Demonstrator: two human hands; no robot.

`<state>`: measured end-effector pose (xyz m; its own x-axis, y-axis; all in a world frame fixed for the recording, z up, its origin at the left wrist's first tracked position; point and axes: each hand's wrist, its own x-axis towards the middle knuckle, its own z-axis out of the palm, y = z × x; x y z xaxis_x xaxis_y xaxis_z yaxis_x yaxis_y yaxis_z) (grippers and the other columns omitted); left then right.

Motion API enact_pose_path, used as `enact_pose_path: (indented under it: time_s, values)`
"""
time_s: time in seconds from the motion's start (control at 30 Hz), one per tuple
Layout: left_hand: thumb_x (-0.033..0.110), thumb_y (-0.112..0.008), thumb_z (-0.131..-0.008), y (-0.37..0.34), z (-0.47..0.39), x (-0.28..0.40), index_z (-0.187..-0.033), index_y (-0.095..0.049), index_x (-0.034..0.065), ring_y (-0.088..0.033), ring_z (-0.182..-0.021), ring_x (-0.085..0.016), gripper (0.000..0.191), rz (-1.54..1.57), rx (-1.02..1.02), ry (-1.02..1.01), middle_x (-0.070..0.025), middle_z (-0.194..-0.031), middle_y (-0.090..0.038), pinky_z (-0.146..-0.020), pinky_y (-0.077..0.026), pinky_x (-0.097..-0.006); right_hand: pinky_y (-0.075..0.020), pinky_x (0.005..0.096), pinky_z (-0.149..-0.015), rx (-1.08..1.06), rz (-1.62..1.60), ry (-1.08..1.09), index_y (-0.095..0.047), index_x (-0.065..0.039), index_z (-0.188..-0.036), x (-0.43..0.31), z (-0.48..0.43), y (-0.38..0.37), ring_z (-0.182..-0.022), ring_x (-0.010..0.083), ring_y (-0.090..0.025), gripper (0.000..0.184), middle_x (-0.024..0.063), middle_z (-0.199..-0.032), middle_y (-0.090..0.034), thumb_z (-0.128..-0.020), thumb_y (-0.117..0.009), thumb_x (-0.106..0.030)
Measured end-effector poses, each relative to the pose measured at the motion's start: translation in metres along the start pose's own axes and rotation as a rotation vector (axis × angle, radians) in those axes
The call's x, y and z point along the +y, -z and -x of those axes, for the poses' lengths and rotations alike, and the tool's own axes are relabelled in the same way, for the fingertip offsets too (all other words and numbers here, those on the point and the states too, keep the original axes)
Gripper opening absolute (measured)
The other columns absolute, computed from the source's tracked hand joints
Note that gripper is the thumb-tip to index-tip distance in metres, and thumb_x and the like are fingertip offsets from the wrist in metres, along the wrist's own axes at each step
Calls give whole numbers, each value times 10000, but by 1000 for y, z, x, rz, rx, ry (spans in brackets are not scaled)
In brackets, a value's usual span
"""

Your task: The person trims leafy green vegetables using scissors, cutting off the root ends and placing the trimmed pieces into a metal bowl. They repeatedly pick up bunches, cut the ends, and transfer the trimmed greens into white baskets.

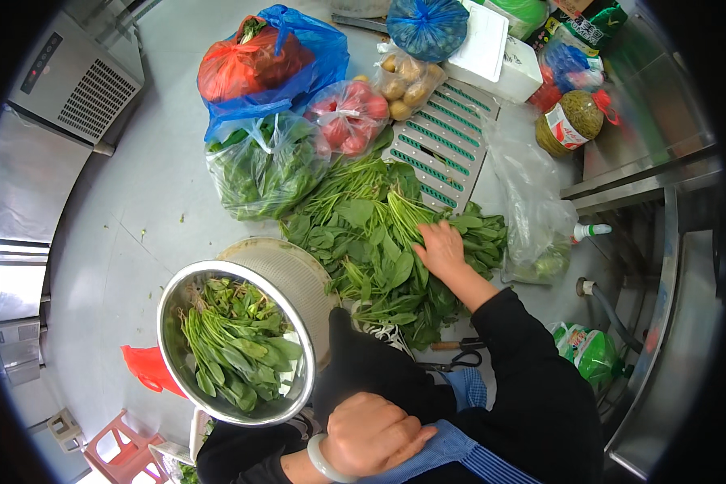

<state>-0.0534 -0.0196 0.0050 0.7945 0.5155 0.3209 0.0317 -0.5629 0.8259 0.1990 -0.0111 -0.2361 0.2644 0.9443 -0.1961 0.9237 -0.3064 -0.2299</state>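
My right hand (444, 251) is in a heap of leafy greens (369, 242), spinach by the look of it. Its fingers curl over a bunch of green stems; the fingertips are partly hidden among them. Over my lap, my left hand (369, 429) is curled into a fist beside my blue apron (441, 448), palm turned out of sight. A pale bangle (323, 463) circles that wrist. To the left, a steel bowl (169, 314) tilts on an upturned perforated basket (278, 257). Inside lie more greens (242, 351) with roots and yellowed leaves.
Plastic bags of greens (266, 166), red tomatoes (351, 118) and potatoes (408, 85) stand beyond the heap, near a metal drain grate (444, 145). Scissors (466, 360) and a wooden-handled tool (451, 345) lie by my shoe. A steel frame (641, 181) borders the right.
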Motion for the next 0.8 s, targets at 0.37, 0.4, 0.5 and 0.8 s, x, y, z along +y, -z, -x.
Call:
enact_pose_path:
  time_s: [0.37,0.4,0.5,0.8]
  values:
    - [50,-630,-661,-4,16,2,-668,-504,60,-494,-485,-225,127,-149,126,-32,-45,-541,-502,-468,-385,-299,-301,395,-942,-300,-170,-474,-256,-38,-1304,-32,-18,-44,-1107,309,-405,852,158,-1172,-447,-669,-694,-401]
    - [44,-626,-659,-5,18,3,-667,-502,59,-487,-484,-225,125,-155,137,-18,-48,-544,-501,-466,-380,-299,-305,387,-939,-266,-200,-457,-303,-37,-1284,-30,-12,-43,-1102,305,-409,804,153,-1166,-451,-674,-698,-379]
    - [25,-615,-651,-8,20,6,-663,-496,59,-468,-479,-226,124,-175,169,8,-55,-552,-497,-461,-362,-300,-308,381,-944,-358,-225,-496,-449,-20,-1153,-25,1,-43,-1113,292,-396,638,131,-1159,-453,-680,-699,-368]
    - [-9,-652,-626,-15,26,10,-640,-493,72,-410,-433,-209,179,-244,264,-12,-35,-503,-426,-435,-310,-299,-443,357,-803,-126,-561,-350,-387,-12,-1180,-13,34,-26,-936,321,-555,797,202,-1024,-561,-565,-714,-400]
